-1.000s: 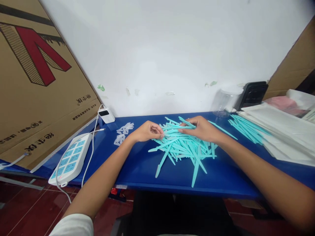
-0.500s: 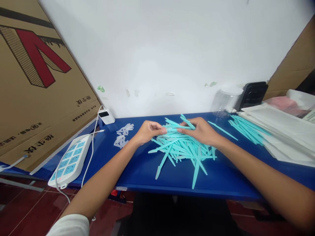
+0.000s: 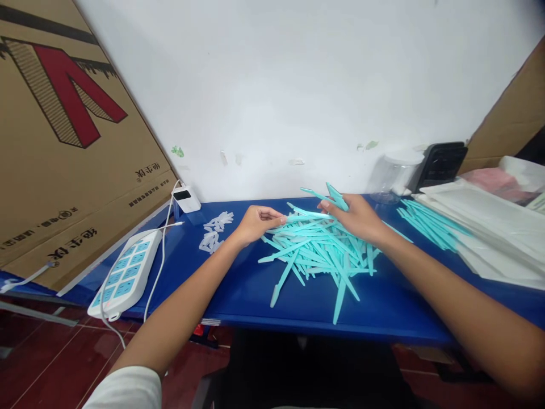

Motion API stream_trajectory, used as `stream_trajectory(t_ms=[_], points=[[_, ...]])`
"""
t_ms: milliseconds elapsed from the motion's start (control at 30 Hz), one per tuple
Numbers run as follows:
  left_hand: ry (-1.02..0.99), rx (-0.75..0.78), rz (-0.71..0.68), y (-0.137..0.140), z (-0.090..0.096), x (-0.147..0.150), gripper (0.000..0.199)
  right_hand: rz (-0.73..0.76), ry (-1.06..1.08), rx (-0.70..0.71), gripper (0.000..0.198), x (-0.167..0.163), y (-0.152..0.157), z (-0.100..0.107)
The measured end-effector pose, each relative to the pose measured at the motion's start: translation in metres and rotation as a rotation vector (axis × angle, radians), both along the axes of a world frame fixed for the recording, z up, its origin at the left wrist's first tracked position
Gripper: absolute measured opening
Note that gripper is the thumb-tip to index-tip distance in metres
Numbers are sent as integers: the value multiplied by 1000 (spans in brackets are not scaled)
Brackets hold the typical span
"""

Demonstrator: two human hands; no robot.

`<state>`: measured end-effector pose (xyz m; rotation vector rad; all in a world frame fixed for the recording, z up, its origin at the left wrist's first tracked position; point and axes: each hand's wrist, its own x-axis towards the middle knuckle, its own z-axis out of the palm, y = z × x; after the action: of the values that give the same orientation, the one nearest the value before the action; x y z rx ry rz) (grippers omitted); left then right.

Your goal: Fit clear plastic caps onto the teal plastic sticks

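A loose heap of turquoise eyebrow razors (image 3: 317, 250) lies on the blue table, handles pointing every way. At the heap's far left edge, my left hand (image 3: 260, 224) is closed, thumb and fingertips pinching the end of one razor (image 3: 306, 216). My right hand (image 3: 355, 216) is closed around a few turquoise razors (image 3: 336, 196), which stick up past its thumb and fingers above the heap. Small clear plastic covers (image 3: 215, 230) lie in a little pile to the left of my left hand.
On the left are a white power strip (image 3: 128, 272) with cables, a small white device (image 3: 187, 199) and a large cardboard box (image 3: 85, 187). Rightward lie more razors in a row (image 3: 428, 224), white plastic bags (image 3: 502, 227), a clear jar (image 3: 394, 176) and a black stand (image 3: 443, 165).
My right hand has lifted and drawn slightly away from my left, its razors now raised over the heap. My left hand stays nearly in place, still pinching.
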<state>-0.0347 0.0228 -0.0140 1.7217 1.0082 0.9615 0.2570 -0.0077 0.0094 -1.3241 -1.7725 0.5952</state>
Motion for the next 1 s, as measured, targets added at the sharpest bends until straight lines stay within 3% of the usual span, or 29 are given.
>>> stream_trajectory(t_ms=[567,800,900,1000], points=[[-18,-50,63,3,-6,4,44,75,-93,-64,47,8,5,-4],[-34,-41,85,7,-13,4,43,-79,-66,70,41,9,19,-20],[65,28,81,6,-12,3,41,-163,-3,70,40,11,23,-22],[288,228,81,2,-7,4,36,-216,111,33,40,13,23,-21]])
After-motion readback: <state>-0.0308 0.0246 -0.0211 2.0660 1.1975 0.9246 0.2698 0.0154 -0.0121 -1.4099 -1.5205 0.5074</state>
